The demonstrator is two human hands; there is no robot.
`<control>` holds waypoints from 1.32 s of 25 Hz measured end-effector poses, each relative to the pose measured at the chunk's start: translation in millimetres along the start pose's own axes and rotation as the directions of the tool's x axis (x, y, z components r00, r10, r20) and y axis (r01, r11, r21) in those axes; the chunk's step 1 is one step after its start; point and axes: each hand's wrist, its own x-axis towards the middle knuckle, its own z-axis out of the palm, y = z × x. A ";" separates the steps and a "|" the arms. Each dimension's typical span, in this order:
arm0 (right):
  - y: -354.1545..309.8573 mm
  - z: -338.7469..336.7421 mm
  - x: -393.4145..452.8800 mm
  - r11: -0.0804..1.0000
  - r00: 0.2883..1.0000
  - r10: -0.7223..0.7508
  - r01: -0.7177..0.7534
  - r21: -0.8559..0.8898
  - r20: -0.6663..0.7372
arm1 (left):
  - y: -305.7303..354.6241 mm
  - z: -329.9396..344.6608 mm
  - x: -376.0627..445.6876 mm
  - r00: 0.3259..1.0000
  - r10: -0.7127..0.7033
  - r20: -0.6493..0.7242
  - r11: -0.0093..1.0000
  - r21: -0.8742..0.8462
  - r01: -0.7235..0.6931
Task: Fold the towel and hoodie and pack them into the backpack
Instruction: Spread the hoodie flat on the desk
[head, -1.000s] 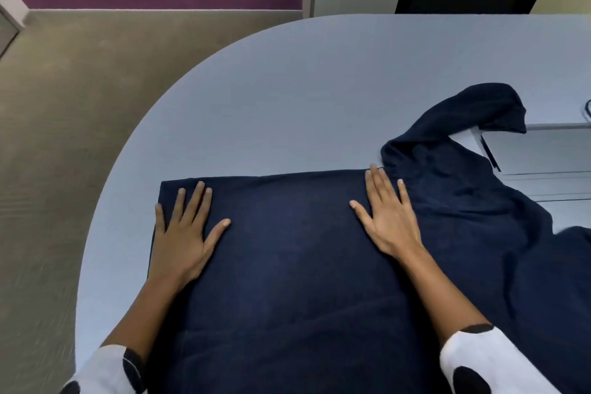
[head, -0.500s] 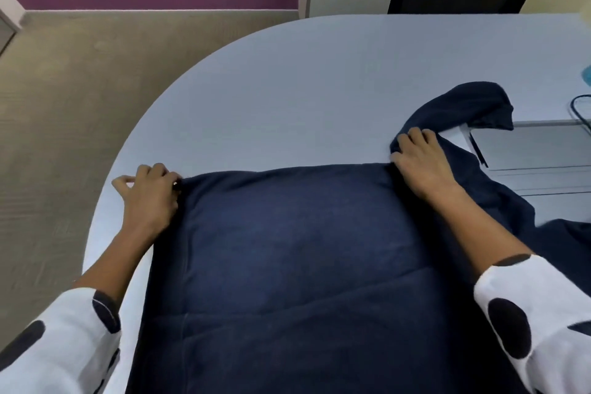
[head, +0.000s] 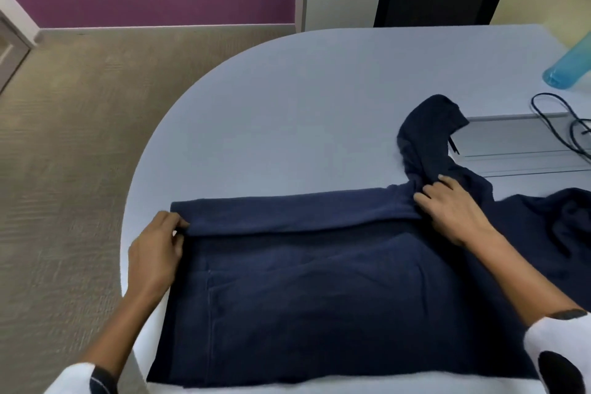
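head view: navy hoodie (head: 313,291) lies flat on the pale desk (head: 287,112), far edge turned over toward the person. left hand (head: 156,253) pinches the fold's left end, right hand (head: 454,211) grips its right end by the sleeve, both forearms reaching forward.

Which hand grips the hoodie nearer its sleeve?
The right hand, bunching fabric where the sleeve begins; the left hand pinches the fold's opposite end.
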 end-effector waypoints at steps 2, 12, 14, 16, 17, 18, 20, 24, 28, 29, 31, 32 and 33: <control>-10.8 2.1 -24.5 1.000 1.000 0.020 -0.019 -0.014 0.023 | -3.8 -1.1 -27.0 0.998 -0.003 0.056 1.000 0.030 0.001; -39.8 3.1 -70.5 0.988 0.985 0.148 -0.151 0.037 0.090 | -2.6 -0.5 -80.3 0.981 0.038 0.193 0.948 0.304 -0.097; -41.6 -2.1 -70.2 0.980 0.960 0.147 -0.175 0.098 0.239 | 1.7 -0.4 -76.8 0.978 0.012 0.209 0.930 0.358 -0.088; -39.6 -16.4 -62.1 0.940 0.913 0.233 -0.300 0.162 0.336 | 12.8 -2.2 -67.1 0.989 0.082 0.126 0.934 0.336 -0.121; -41.6 -20.8 -56.4 0.920 0.927 0.285 -0.336 0.203 0.244 | 21.2 -1.3 -61.6 0.989 0.135 0.062 0.948 0.282 -0.147; -48.1 -24.6 -49.0 0.899 0.937 0.334 -0.348 0.266 0.099 | 31.3 3.2 -55.4 0.985 0.171 0.023 0.962 0.210 -0.172; -80.7 -30.0 -24.4 0.829 0.914 0.395 -0.312 0.464 -0.091 | 55.0 15.3 -40.9 0.975 0.219 0.033 0.973 0.075 -0.221; -185.3 -24.6 35.1 0.708 0.970 0.185 -0.241 0.664 0.155 | 70.4 65.6 -14.7 0.940 0.261 0.219 0.954 0.088 -0.285; -253.2 -24.5 68.2 0.758 0.988 0.018 -0.112 0.643 0.151 | 47.1 94.2 -23.2 0.912 0.213 0.352 0.927 0.221 -0.302; -259.0 -24.9 70.4 0.772 0.990 0.010 -0.096 0.629 0.140 | 43.6 95.0 -26.6 0.915 0.196 0.354 0.933 0.221 -0.285; -257.2 -20.7 65.9 0.786 0.989 0.016 -0.102 0.609 0.145 | 42.1 93.3 -30.1 0.917 0.167 0.363 0.941 0.218 -0.257; -249.9 -15.9 61.0 0.795 0.986 0.039 -0.127 0.593 0.160 | 42.3 92.0 -30.2 0.915 0.149 0.374 0.944 0.222 -0.245; -237.8 -9.4 55.6 0.807 0.981 0.076 -0.165 0.567 0.177 | 42.7 91.3 -29.8 0.918 0.129 0.374 0.945 0.234 -0.228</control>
